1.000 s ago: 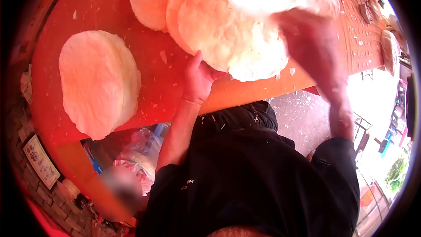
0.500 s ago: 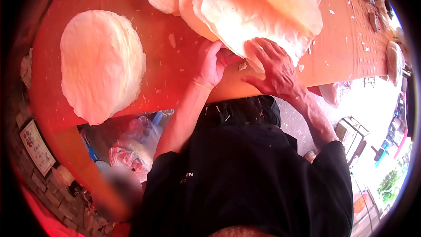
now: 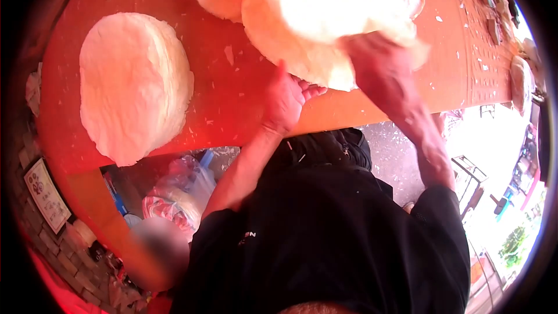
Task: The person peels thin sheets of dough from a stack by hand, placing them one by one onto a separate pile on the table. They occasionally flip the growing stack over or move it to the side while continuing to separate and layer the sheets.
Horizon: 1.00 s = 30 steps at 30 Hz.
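Observation:
A stack of thin, pale, soft-looking round sheets (image 3: 293, 55) lies at the near edge of the orange-red table. Its top sheet (image 3: 325, 0) is raised, with its near edge lifted off the layers below. My right hand (image 3: 386, 64) is smeared by motion and appears closed on that edge; its fingertips are hidden. Just left of the stack's near edge, my left hand (image 3: 285, 102) has its thumb up and its fingers loosely bent, with nothing visible in them. A second, thick oval stack of pale sheets (image 3: 133, 87) sits apart on the left.
Small pale scraps lie scattered over the orange-red table (image 3: 215, 99). A clear plastic bag (image 3: 180, 192) is below the table, with a black bag (image 3: 331, 148) by its near edge. A framed certificate (image 3: 47, 195) leans at the far left, and a metal-framed stand (image 3: 469, 174) is at right.
My right hand has moved right and away from me, and the top sheet's near edge has lifted away with it. My left hand has come away from the sheet edge, thumb now raised.

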Each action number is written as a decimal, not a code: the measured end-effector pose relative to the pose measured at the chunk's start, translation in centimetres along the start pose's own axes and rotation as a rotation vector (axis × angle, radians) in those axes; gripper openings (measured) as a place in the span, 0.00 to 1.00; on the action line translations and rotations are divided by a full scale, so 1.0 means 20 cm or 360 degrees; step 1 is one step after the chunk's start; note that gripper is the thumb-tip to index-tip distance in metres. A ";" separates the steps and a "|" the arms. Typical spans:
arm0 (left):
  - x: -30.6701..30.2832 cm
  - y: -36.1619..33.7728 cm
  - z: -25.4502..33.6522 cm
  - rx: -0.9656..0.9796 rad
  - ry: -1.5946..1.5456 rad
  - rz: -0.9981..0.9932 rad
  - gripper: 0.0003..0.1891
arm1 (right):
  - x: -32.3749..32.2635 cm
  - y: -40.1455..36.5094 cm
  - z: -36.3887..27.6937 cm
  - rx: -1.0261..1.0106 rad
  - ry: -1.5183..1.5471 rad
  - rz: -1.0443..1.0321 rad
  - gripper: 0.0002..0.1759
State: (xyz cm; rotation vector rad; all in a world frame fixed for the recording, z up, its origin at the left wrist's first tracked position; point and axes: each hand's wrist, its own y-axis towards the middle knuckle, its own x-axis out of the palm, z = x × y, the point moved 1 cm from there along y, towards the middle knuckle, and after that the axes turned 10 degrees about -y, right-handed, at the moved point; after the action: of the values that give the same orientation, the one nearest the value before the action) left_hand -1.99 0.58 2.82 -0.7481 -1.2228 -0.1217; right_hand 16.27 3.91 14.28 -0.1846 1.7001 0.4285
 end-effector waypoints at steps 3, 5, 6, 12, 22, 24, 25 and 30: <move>-0.01 0.01 0.08 0.0052 -0.0261 -0.0077 0.31 | 0.34 -0.10 0.02 0.0027 0.0229 -0.0087 0.10; -0.03 0.04 0.11 0.0091 -0.0350 -0.0118 0.30 | 0.33 -0.07 0.01 0.0019 0.0330 -0.0007 0.09; -0.03 0.05 0.11 0.0128 -0.0208 -0.0081 0.29 | 0.29 -0.06 0.02 0.0030 0.0306 0.0023 0.08; -0.05 0.09 0.14 0.0208 0.0217 -0.0027 0.21 | 0.33 -0.03 -0.04 0.0061 0.0323 0.0025 0.07; -0.02 0.18 0.12 0.0205 0.0310 0.0183 0.20 | 0.29 0.01 -0.20 0.0125 0.0305 0.0349 0.09; -0.02 0.17 0.07 0.0114 0.0240 0.0239 0.19 | 0.29 -0.02 -0.13 0.0218 0.0234 0.0110 0.12; 0.02 0.15 0.03 0.0119 0.0189 0.0216 0.20 | 0.27 -0.03 -0.09 0.0308 0.0158 -0.0125 0.16; 0.13 0.04 -0.02 0.0064 0.0019 0.0123 0.16 | -0.09 0.08 0.21 0.0478 -0.0345 -0.0319 0.11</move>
State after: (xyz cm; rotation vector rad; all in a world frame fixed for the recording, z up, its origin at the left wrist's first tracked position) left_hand -0.26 1.77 4.68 -0.7577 -1.1800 -0.0377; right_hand 19.81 6.73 15.85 -0.0839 1.4940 0.0396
